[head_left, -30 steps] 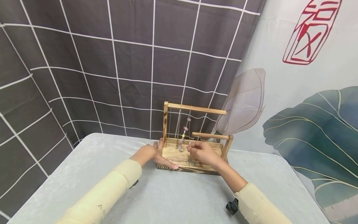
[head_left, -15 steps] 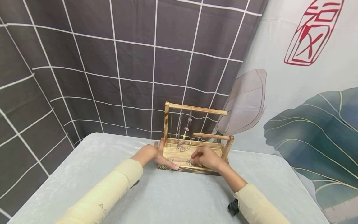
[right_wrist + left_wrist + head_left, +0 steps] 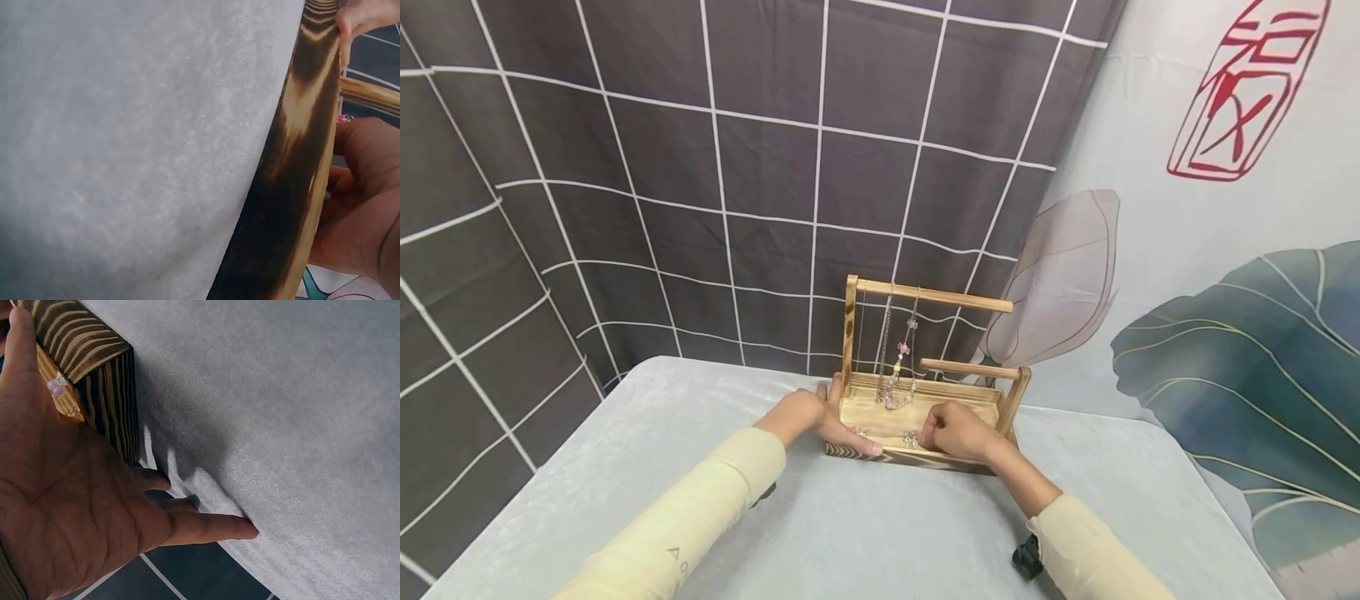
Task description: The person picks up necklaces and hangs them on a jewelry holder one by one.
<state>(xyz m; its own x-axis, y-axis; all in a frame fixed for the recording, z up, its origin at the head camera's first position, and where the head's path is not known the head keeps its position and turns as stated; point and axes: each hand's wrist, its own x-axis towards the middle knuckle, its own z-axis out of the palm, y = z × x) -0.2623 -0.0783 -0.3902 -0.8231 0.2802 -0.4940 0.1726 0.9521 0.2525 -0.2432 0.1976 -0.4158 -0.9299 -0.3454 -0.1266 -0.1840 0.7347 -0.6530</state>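
A wooden jewellery stand (image 3: 925, 295) rises from a tray base (image 3: 880, 418) at the back of the table. Beaded necklaces (image 3: 898, 358) hang from its upper bar. My left hand (image 3: 805, 414) rests flat against the base's left end, thumb along the front edge; in the left wrist view the palm (image 3: 69, 506) is spread beside the striped wood (image 3: 100, 369). My right hand (image 3: 955, 432) lies in the tray with fingers curled, its fingertips pinching a small silver jewellery piece (image 3: 910, 437). The right wrist view shows those curled fingers (image 3: 362, 206) behind the base's scorched edge (image 3: 294, 187).
The stand sits on a table with a pale grey cloth (image 3: 865, 533). A dark checked curtain (image 3: 700, 167) and a leaf-print backdrop (image 3: 1225, 333) hang close behind. A lower bar (image 3: 970, 368) crosses the stand's right side. Another small trinket (image 3: 859, 432) lies in the tray.
My right hand has come down from the hanging necklaces to the tray floor and curled over the silver piece. The left hand and the stand have stayed put.
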